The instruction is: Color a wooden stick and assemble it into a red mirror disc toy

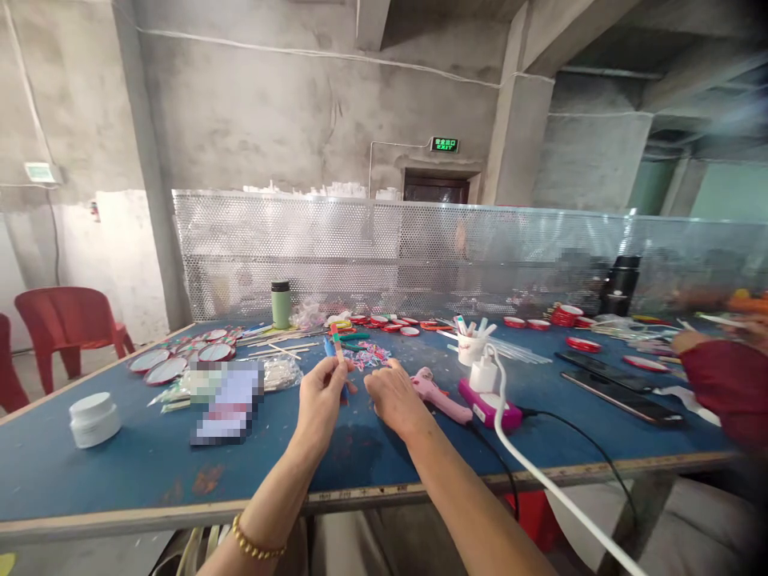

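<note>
left hand (pixel 320 400): I see its fingers pinched low on a thin stick (pixel 337 342), held upright over the middle of the tabletop (pixel 120 472).
right hand (pixel 391 398): fingers curled down onto the tabletop; I cannot tell whether they hold anything.
risk, glue gun (pixel 437 394): it lies just beside the right hand, so a sideways sweep could brush its nozzle.
risk, stick: with so low a pinch it could tip into the coloured bits (pixel 367 357) behind.

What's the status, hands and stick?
Left hand pinches stick, upright. Right hand low by coloured bits, grip unclear. Glue gun beside it, nothing blocking.
</note>
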`<action>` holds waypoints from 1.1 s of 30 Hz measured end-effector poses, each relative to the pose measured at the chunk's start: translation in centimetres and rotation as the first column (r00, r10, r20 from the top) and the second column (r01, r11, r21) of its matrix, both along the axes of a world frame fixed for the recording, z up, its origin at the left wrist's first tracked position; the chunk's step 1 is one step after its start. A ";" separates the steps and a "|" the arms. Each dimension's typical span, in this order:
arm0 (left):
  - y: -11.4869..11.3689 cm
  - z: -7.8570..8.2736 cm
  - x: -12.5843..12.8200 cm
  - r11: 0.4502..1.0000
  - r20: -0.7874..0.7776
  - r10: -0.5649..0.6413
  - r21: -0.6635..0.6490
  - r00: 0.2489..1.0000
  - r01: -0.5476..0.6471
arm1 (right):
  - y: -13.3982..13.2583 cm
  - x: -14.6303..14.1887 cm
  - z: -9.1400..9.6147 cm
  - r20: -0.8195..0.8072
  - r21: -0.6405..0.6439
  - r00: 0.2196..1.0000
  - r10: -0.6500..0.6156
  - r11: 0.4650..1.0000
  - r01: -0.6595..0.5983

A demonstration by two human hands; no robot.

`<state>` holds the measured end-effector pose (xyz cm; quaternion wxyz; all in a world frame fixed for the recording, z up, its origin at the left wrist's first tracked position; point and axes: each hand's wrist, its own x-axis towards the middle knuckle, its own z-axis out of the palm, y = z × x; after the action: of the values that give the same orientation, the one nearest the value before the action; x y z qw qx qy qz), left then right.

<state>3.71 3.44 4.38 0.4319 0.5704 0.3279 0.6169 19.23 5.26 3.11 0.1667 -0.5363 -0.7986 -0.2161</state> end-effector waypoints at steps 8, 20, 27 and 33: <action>-0.4 -0.1 -0.1 0.985 0.017 -0.173 0.015 0.985 0.173 | -0.3 -0.8 2.1 -0.292 0.234 0.936 0.198 0.963 -0.130; -0.3 -0.6 -0.2 0.951 -0.043 -0.309 0.006 0.950 0.310 | -0.7 -0.8 2.0 -0.556 0.190 0.670 0.492 0.860 -0.474; -0.3 -0.7 -0.2 0.925 -0.013 -0.380 -0.023 0.925 0.380 | -0.3 -0.2 1.8 -0.499 0.241 0.736 0.457 0.889 -0.389; -1.3 -0.4 -0.4 0.890 0.053 -0.449 -0.068 0.892 0.452 | -0.4 0.5 2.0 -0.439 0.420 0.861 0.256 0.906 -0.056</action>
<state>3.31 2.12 3.96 0.5907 0.6025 0.2029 0.4969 19.74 4.83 5.11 0.4827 -0.4607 -0.7129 -0.2159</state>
